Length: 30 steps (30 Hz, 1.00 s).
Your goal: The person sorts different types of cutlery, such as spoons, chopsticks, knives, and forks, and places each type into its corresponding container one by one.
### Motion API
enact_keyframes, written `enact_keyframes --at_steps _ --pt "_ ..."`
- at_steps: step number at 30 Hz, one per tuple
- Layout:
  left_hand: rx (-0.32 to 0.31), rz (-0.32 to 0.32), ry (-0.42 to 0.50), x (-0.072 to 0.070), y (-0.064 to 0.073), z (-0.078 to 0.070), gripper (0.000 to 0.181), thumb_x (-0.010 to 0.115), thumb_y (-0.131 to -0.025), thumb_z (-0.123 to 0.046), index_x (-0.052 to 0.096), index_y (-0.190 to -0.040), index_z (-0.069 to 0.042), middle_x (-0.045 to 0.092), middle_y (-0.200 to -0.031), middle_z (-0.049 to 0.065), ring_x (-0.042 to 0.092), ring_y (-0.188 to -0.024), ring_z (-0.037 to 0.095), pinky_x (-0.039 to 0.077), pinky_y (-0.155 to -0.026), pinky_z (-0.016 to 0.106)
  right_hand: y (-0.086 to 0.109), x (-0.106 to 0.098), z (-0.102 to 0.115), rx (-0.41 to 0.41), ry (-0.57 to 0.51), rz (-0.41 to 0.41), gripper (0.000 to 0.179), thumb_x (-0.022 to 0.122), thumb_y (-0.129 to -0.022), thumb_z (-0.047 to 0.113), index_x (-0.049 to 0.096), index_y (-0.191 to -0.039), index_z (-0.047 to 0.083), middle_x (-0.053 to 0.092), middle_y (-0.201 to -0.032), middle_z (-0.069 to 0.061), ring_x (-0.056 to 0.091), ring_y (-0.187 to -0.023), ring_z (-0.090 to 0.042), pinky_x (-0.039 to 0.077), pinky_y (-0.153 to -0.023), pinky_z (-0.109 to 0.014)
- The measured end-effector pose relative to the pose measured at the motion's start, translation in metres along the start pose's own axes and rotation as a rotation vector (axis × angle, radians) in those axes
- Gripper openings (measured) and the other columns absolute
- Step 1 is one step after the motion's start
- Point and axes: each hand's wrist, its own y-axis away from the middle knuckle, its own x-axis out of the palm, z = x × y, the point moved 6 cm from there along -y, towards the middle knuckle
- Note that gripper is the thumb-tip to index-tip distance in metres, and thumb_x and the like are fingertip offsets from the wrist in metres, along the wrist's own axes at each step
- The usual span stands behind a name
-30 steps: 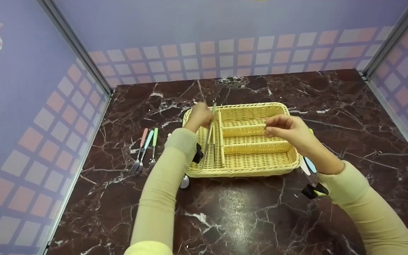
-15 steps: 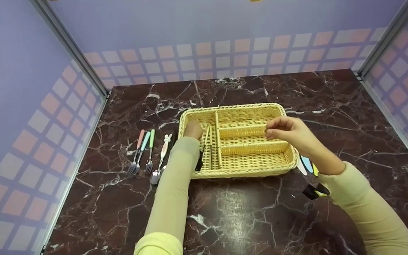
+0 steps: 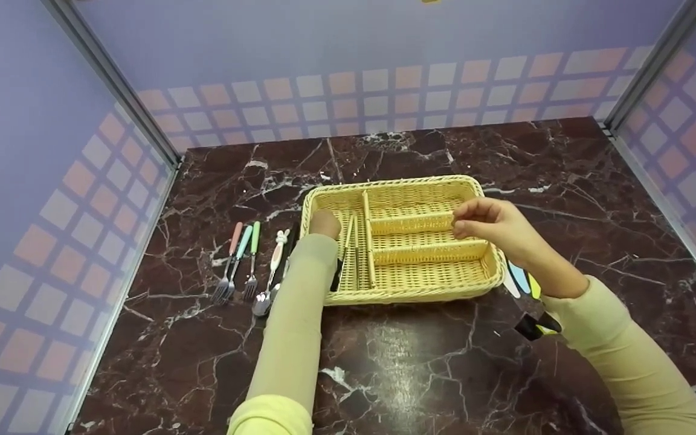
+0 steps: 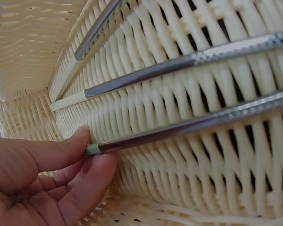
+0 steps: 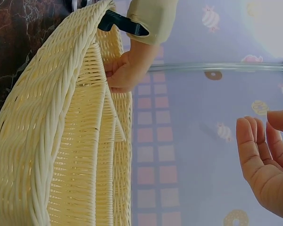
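Inside the long left compartment of the pale yellow wicker basket (image 3: 420, 296), my left hand (image 3: 325, 225) is low against the woven bottom. In the left wrist view, its thumb and fingers pinch the pale green end of a metal chopstick (image 4: 179, 128). Alongside lie two more metal chopsticks with cream ends, a middle chopstick (image 4: 146, 74) and a farther chopstick (image 4: 96, 30), whose ends nearly meet at the compartment wall. Above the basket's right side hovers my right hand (image 3: 493, 226), fingers loosely bent and holding nothing; the right wrist view shows this hand (image 5: 269, 165) too.
Left of the basket lie forks with a pink handle (image 3: 235, 237), a teal handle (image 3: 243, 241) and a green handle (image 3: 255, 237), plus a rabbit-topped spoon (image 3: 277, 257). Flat coloured pieces (image 3: 518, 278) show by the right hand. Low dividers (image 3: 426, 251) split the basket's right part.
My left hand has moved left and down into the compartment from beside the divider, where a chopstick stood tilted in it. My right hand stays in place. The head view has shifted slightly.
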Motion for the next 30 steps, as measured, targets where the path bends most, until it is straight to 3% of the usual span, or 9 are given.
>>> enact_keyframes --at_steps 5,9,11,14,18,20,22,25,30 --pt "0.099 0.015 -0.055 -0.018 -0.005 -0.004 0.02 0.045 -0.083 -0.008 0.065 -0.084 -0.009 0.063 -0.098 0.011 0.059 -0.083 0.026 0.049 -0.075 0.043 0.003 -0.014 0.001 -0.033 -0.058 -0.036 0.015 0.06 -0.083 -0.005 0.063 -0.092 0.007 0.066 -0.081 0.0 0.064 -0.071 -0.012 0.053 -0.071 -0.026" --pt "0.131 0.015 -0.093 -0.097 0.038 -0.013 0.024 0.048 -0.079 -0.003 0.061 -0.099 -0.003 0.059 -0.107 0.017 0.059 -0.09 0.03 0.05 -0.078 0.042 0.015 -0.05 -0.004 -0.095 -0.191 -0.154 0.019 0.057 -0.082 -0.011 0.064 -0.091 0.004 0.066 -0.081 -0.005 0.065 -0.071 -0.014 0.054 -0.07 -0.025" --pt "0.099 0.058 -0.068 -0.151 0.083 -0.018 0.029 0.049 -0.079 0.001 0.059 -0.106 0.0 0.058 -0.111 0.021 0.06 -0.091 0.034 0.052 -0.074 0.043 0.024 -0.072 -0.012 -0.119 -0.237 -0.21 0.02 0.055 -0.082 -0.013 0.064 -0.091 0.002 0.065 -0.081 -0.006 0.065 -0.071 -0.015 0.054 -0.069 -0.025" --pt "0.129 0.018 -0.007 -0.237 0.178 -0.032 0.028 0.047 -0.078 0.004 0.058 -0.103 0.005 0.059 -0.105 0.026 0.061 -0.086 0.039 0.053 -0.065 0.045 0.038 -0.105 -0.029 -0.108 -0.19 -0.308 0.019 0.055 -0.084 -0.011 0.065 -0.091 0.005 0.065 -0.08 -0.003 0.065 -0.069 -0.013 0.053 -0.067 -0.022" --pt "0.212 0.075 -0.027 -0.316 0.301 -0.055 0.028 0.046 -0.083 -0.002 0.056 -0.106 0.012 0.057 -0.105 0.03 0.057 -0.096 0.042 0.05 -0.079 0.048 0.055 -0.139 -0.054 0.019 0.292 -0.472 0.012 0.058 -0.087 0.004 0.063 -0.097 0.006 0.06 -0.077 0.014 0.058 -0.066 0.004 0.048 -0.06 -0.011" --pt "0.192 0.185 0.02 -0.331 0.339 -0.057 0.038 0.051 -0.085 -0.004 0.047 -0.117 0.016 0.053 -0.113 0.033 0.054 -0.101 0.044 0.047 -0.084 0.048 0.059 -0.15 -0.064 0.096 0.557 -0.521 0.017 0.058 -0.086 0.008 0.062 -0.101 0.001 0.06 -0.08 0.011 0.051 -0.065 0.01 0.043 -0.057 -0.008" --pt "0.208 0.193 0.042 -0.335 0.358 -0.055 0.044 0.054 -0.084 -0.006 0.042 -0.119 0.018 0.052 -0.112 0.035 0.054 -0.099 0.045 0.048 -0.081 0.048 0.059 -0.156 -0.076 0.158 0.729 -0.526 0.027 0.058 -0.086 0.011 0.059 -0.107 -0.006 0.062 -0.084 0.0 0.046 -0.066 0.011 0.038 -0.055 -0.008" --pt "0.221 0.166 0.097 -0.333 0.372 -0.049 0.039 0.057 -0.085 -0.006 0.043 -0.114 0.016 0.054 -0.105 0.035 0.056 -0.094 0.045 0.048 -0.074 0.047 0.051 -0.158 -0.093 0.204 0.813 -0.485 0.03 0.057 -0.085 0.009 0.057 -0.11 -0.009 0.06 -0.094 -0.02 0.049 -0.072 -0.001 0.038 -0.057 -0.011" --pt "0.23 0.124 0.116 -0.329 0.382 -0.048 0.024 0.058 -0.086 -0.007 0.051 -0.101 0.009 0.058 -0.095 0.027 0.059 -0.086 0.04 0.047 -0.069 0.046 0.034 -0.156 -0.119 0.25 0.841 -0.402 0.032 0.056 -0.083 0.005 0.054 -0.11 -0.014 0.058 -0.095 -0.028 0.056 -0.082 -0.033 0.044 -0.063 -0.03"
